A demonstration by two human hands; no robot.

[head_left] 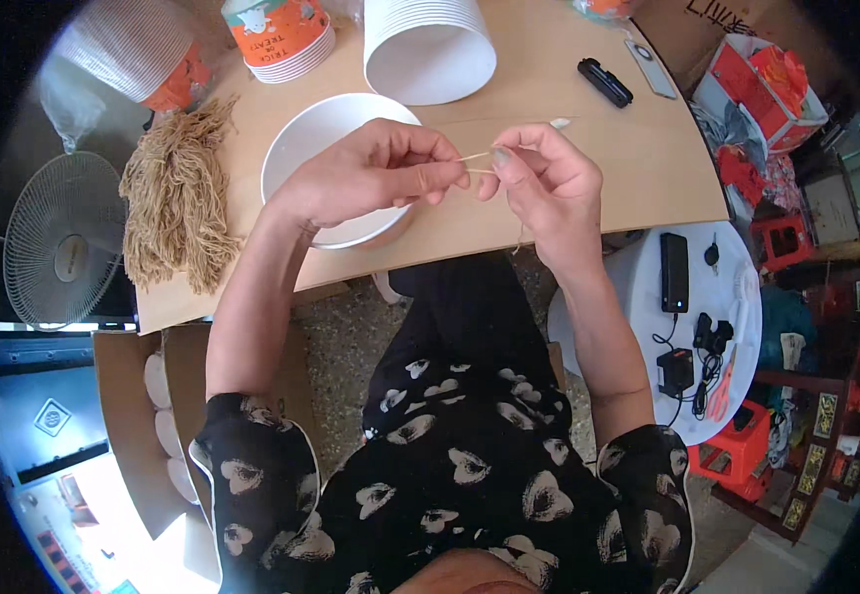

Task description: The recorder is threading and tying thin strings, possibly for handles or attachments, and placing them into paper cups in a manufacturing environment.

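A thin, pale cord (478,171) is held in the air between two bare hands, above the near part of a light wooden table (648,178). Two short strands of it are seen crossing the gap between the fingers. By the left hand (376,170) the cord is pinched between thumb and fingers, with the other fingers curled; by the right hand (549,186) it is gripped between thumb tip and forefinger. Whether a knot or loop is hidden under the fingertips cannot be told. What looks like a loose end is seen dangling below the right hand. Behind the left hand, a round white tub (296,139) is partly covered, and to its left a thick hank of tan strands (178,203) is laid on the table. The cord is judged to be very light, soft and limp, easily snarled and easily lost from a loose pinch; it is best taken by the fingertips, close to where the strands meet, and drawn gently.
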